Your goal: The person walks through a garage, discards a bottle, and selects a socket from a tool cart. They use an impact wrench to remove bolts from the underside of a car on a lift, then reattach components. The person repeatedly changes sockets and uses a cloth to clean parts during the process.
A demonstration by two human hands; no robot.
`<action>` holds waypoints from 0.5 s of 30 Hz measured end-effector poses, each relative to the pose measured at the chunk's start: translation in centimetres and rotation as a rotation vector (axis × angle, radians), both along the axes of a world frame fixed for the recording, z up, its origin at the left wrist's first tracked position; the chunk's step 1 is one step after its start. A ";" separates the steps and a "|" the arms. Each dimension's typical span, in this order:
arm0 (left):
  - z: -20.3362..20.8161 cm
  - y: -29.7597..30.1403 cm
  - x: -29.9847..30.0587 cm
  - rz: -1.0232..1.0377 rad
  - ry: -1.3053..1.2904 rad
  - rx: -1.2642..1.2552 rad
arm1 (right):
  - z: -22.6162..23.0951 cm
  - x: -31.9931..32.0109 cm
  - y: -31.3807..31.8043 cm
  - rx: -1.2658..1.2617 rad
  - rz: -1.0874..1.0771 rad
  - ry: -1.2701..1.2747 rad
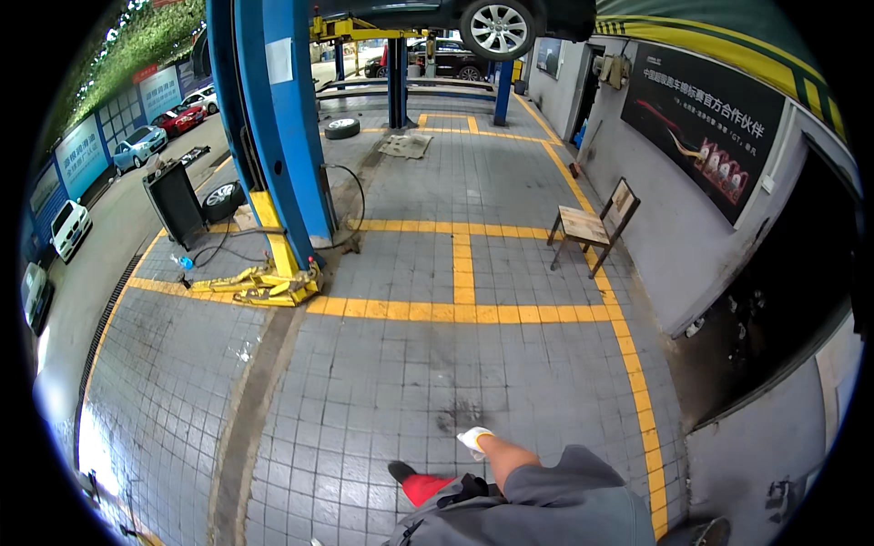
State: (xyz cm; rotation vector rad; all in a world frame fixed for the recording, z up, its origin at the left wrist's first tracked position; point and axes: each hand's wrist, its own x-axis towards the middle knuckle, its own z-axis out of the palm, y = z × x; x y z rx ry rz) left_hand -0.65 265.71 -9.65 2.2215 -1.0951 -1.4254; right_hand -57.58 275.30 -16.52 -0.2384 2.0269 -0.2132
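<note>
From the wearer's head, a fisheye view faces down and forward: grey clothing (pixel 574 505) and one of the hands (pixel 472 441) near at the lower edge, tiled floor (pixel 391 364) stretching ahead, raised car (pixel 498 29) farther off at top.

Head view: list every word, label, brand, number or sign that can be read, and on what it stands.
Wording is left uncopied.
Dark wall banner: pale characters, the largest line readable.
Blue panels, left: white characters, smaller lines blurred.
White paper on blue lift post: no legible text.
Small red sign, upper left: too small.
Far wall board: too small.
</note>
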 end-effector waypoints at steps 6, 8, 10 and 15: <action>-1.7 -10.2 1.8 0.102 0.122 0.031 | 6.4 2.6 -26.2 -0.030 0.337 -0.063; -2.0 -16.5 -0.9 0.020 0.121 0.055 | 3.5 3.3 -31.5 -0.192 0.439 0.128; -2.5 -22.4 -1.6 0.009 0.129 0.053 | 2.0 5.3 -38.9 -0.339 0.423 0.097; -3.9 -35.2 1.7 0.043 0.099 0.038 | 4.8 11.5 -54.1 -0.274 0.493 -0.117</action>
